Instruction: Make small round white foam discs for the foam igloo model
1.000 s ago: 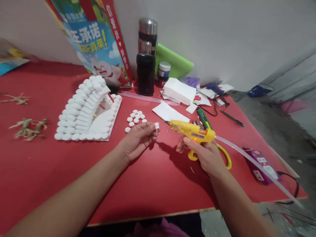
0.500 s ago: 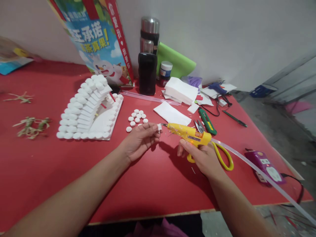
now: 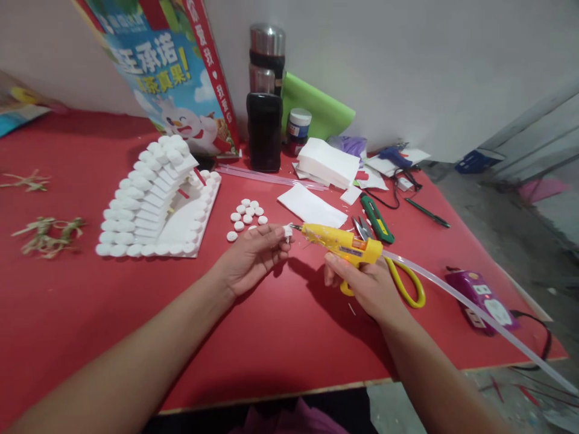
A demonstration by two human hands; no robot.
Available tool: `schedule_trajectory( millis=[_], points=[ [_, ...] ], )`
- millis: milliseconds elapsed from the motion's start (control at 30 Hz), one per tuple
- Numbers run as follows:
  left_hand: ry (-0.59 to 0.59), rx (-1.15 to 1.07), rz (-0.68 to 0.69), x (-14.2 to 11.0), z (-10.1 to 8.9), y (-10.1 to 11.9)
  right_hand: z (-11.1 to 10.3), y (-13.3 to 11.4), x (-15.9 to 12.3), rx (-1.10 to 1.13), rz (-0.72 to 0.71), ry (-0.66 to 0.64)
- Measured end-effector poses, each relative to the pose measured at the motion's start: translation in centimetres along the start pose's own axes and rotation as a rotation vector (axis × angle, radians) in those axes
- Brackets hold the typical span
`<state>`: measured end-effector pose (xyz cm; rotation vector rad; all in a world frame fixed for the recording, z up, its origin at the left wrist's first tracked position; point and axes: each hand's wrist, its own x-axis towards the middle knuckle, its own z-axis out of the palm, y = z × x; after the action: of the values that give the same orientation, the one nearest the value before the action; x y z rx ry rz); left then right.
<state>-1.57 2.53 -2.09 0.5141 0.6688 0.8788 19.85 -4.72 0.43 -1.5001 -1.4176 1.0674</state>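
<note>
Pinched in the fingertips of my left hand is a small white piece; its exact kind is hard to make out. My right hand is wrapped round the handle of a yellow hot glue gun, whose metal nozzle points left at the white piece, touching or almost touching it. A long clear glue stick runs out of the gun's back. Several round white tablets lie just beyond my left hand. Farther left stands a curved white model edged with such tablets.
On the red table lie white foam sheets, a green cutter, yellow-handled scissors, a pen and a purple power socket. A phone, a flask and a printed bag stand behind. Straw figures lie at left.
The whole view has shifted slightly, so everything sits a little farther left. My hands keep the same hold, with the glue gun's nozzle still at the white piece.
</note>
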Motion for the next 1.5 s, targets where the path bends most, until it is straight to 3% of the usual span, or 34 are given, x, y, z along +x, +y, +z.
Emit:
schedule_trajectory(
  millis=[1000, 1500],
  points=[
    [0.070, -0.037, -0.064, -0.3, 0.6, 0.3, -0.2, 0.2, -0.1, -0.003, -0.012, -0.018],
    [0.149, -0.229, -0.171, -0.1, 1.0, 0.9, 0.0, -0.4, -0.1, 0.095, -0.010, 0.005]
  ],
)
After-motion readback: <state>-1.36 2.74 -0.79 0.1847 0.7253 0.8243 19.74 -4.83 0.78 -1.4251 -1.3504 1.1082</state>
